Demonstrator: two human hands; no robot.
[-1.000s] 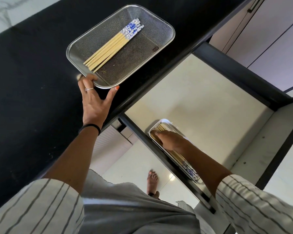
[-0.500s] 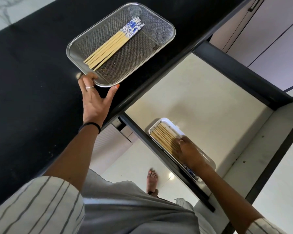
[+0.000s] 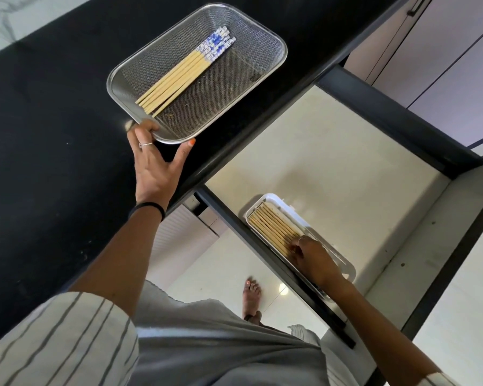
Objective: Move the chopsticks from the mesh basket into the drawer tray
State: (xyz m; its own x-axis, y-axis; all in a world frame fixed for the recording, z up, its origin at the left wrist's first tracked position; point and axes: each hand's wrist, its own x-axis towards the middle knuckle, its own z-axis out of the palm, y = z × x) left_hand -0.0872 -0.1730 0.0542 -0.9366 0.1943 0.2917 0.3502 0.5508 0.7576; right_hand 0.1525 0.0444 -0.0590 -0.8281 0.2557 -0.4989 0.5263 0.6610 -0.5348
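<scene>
Black stone countertop (image 3: 53, 135) fills the left of the view, with the open pale-lined drawer (image 3: 332, 151) below it at about four o'clock; on the counter sits the rectangular silver mesh basket (image 3: 268, 48), holding a bundle of bamboo chopsticks with blue-and-white patterned ends (image 3: 184, 72), those ends pointing toward one o'clock; the left hand (image 3: 155, 168) grips the basket's near rim, fingers over the edge and thumb spread against it (a ring shows on one finger); down in the drawer, the long white plastic tray (image 3: 265, 200) holds a row of plain bamboo chopsticks (image 3: 271, 227); the right hand (image 3: 313, 259) rests on their near ends, fingers curled, though whether they pinch any I cannot tell.
</scene>
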